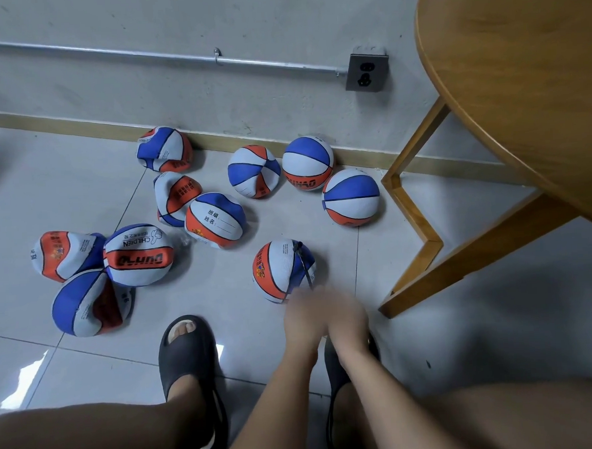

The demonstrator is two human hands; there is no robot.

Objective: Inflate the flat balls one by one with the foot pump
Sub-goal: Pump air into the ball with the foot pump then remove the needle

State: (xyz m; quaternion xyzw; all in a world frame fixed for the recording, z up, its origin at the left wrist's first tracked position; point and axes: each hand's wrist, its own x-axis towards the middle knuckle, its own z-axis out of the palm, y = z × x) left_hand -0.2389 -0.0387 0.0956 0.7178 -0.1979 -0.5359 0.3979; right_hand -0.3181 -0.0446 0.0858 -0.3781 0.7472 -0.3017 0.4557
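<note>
A red, white and blue ball (280, 271) lies on the tiled floor just in front of my hands. A black hose (303, 265) is plugged in near its top and runs down toward them. My left hand (305, 323) and my right hand (347, 316) are close together below this ball, both blurred by motion, so their grip is unclear. The foot pump itself is hidden beneath my arms. Several crumpled flat balls lie to the left, among them a folded ball (89, 303) and a ball marked CHILDREN (138, 255). Three rounder balls, such as the ball at the skirting (308, 163), sit near the wall.
A round wooden table (521, 92) with angled legs (414, 218) stands at the right, close to my hands. My feet are in dark sandals, the left sandal (188, 350) beside my arms. A wall socket (367, 72) and a metal conduit (141, 55) are on the wall.
</note>
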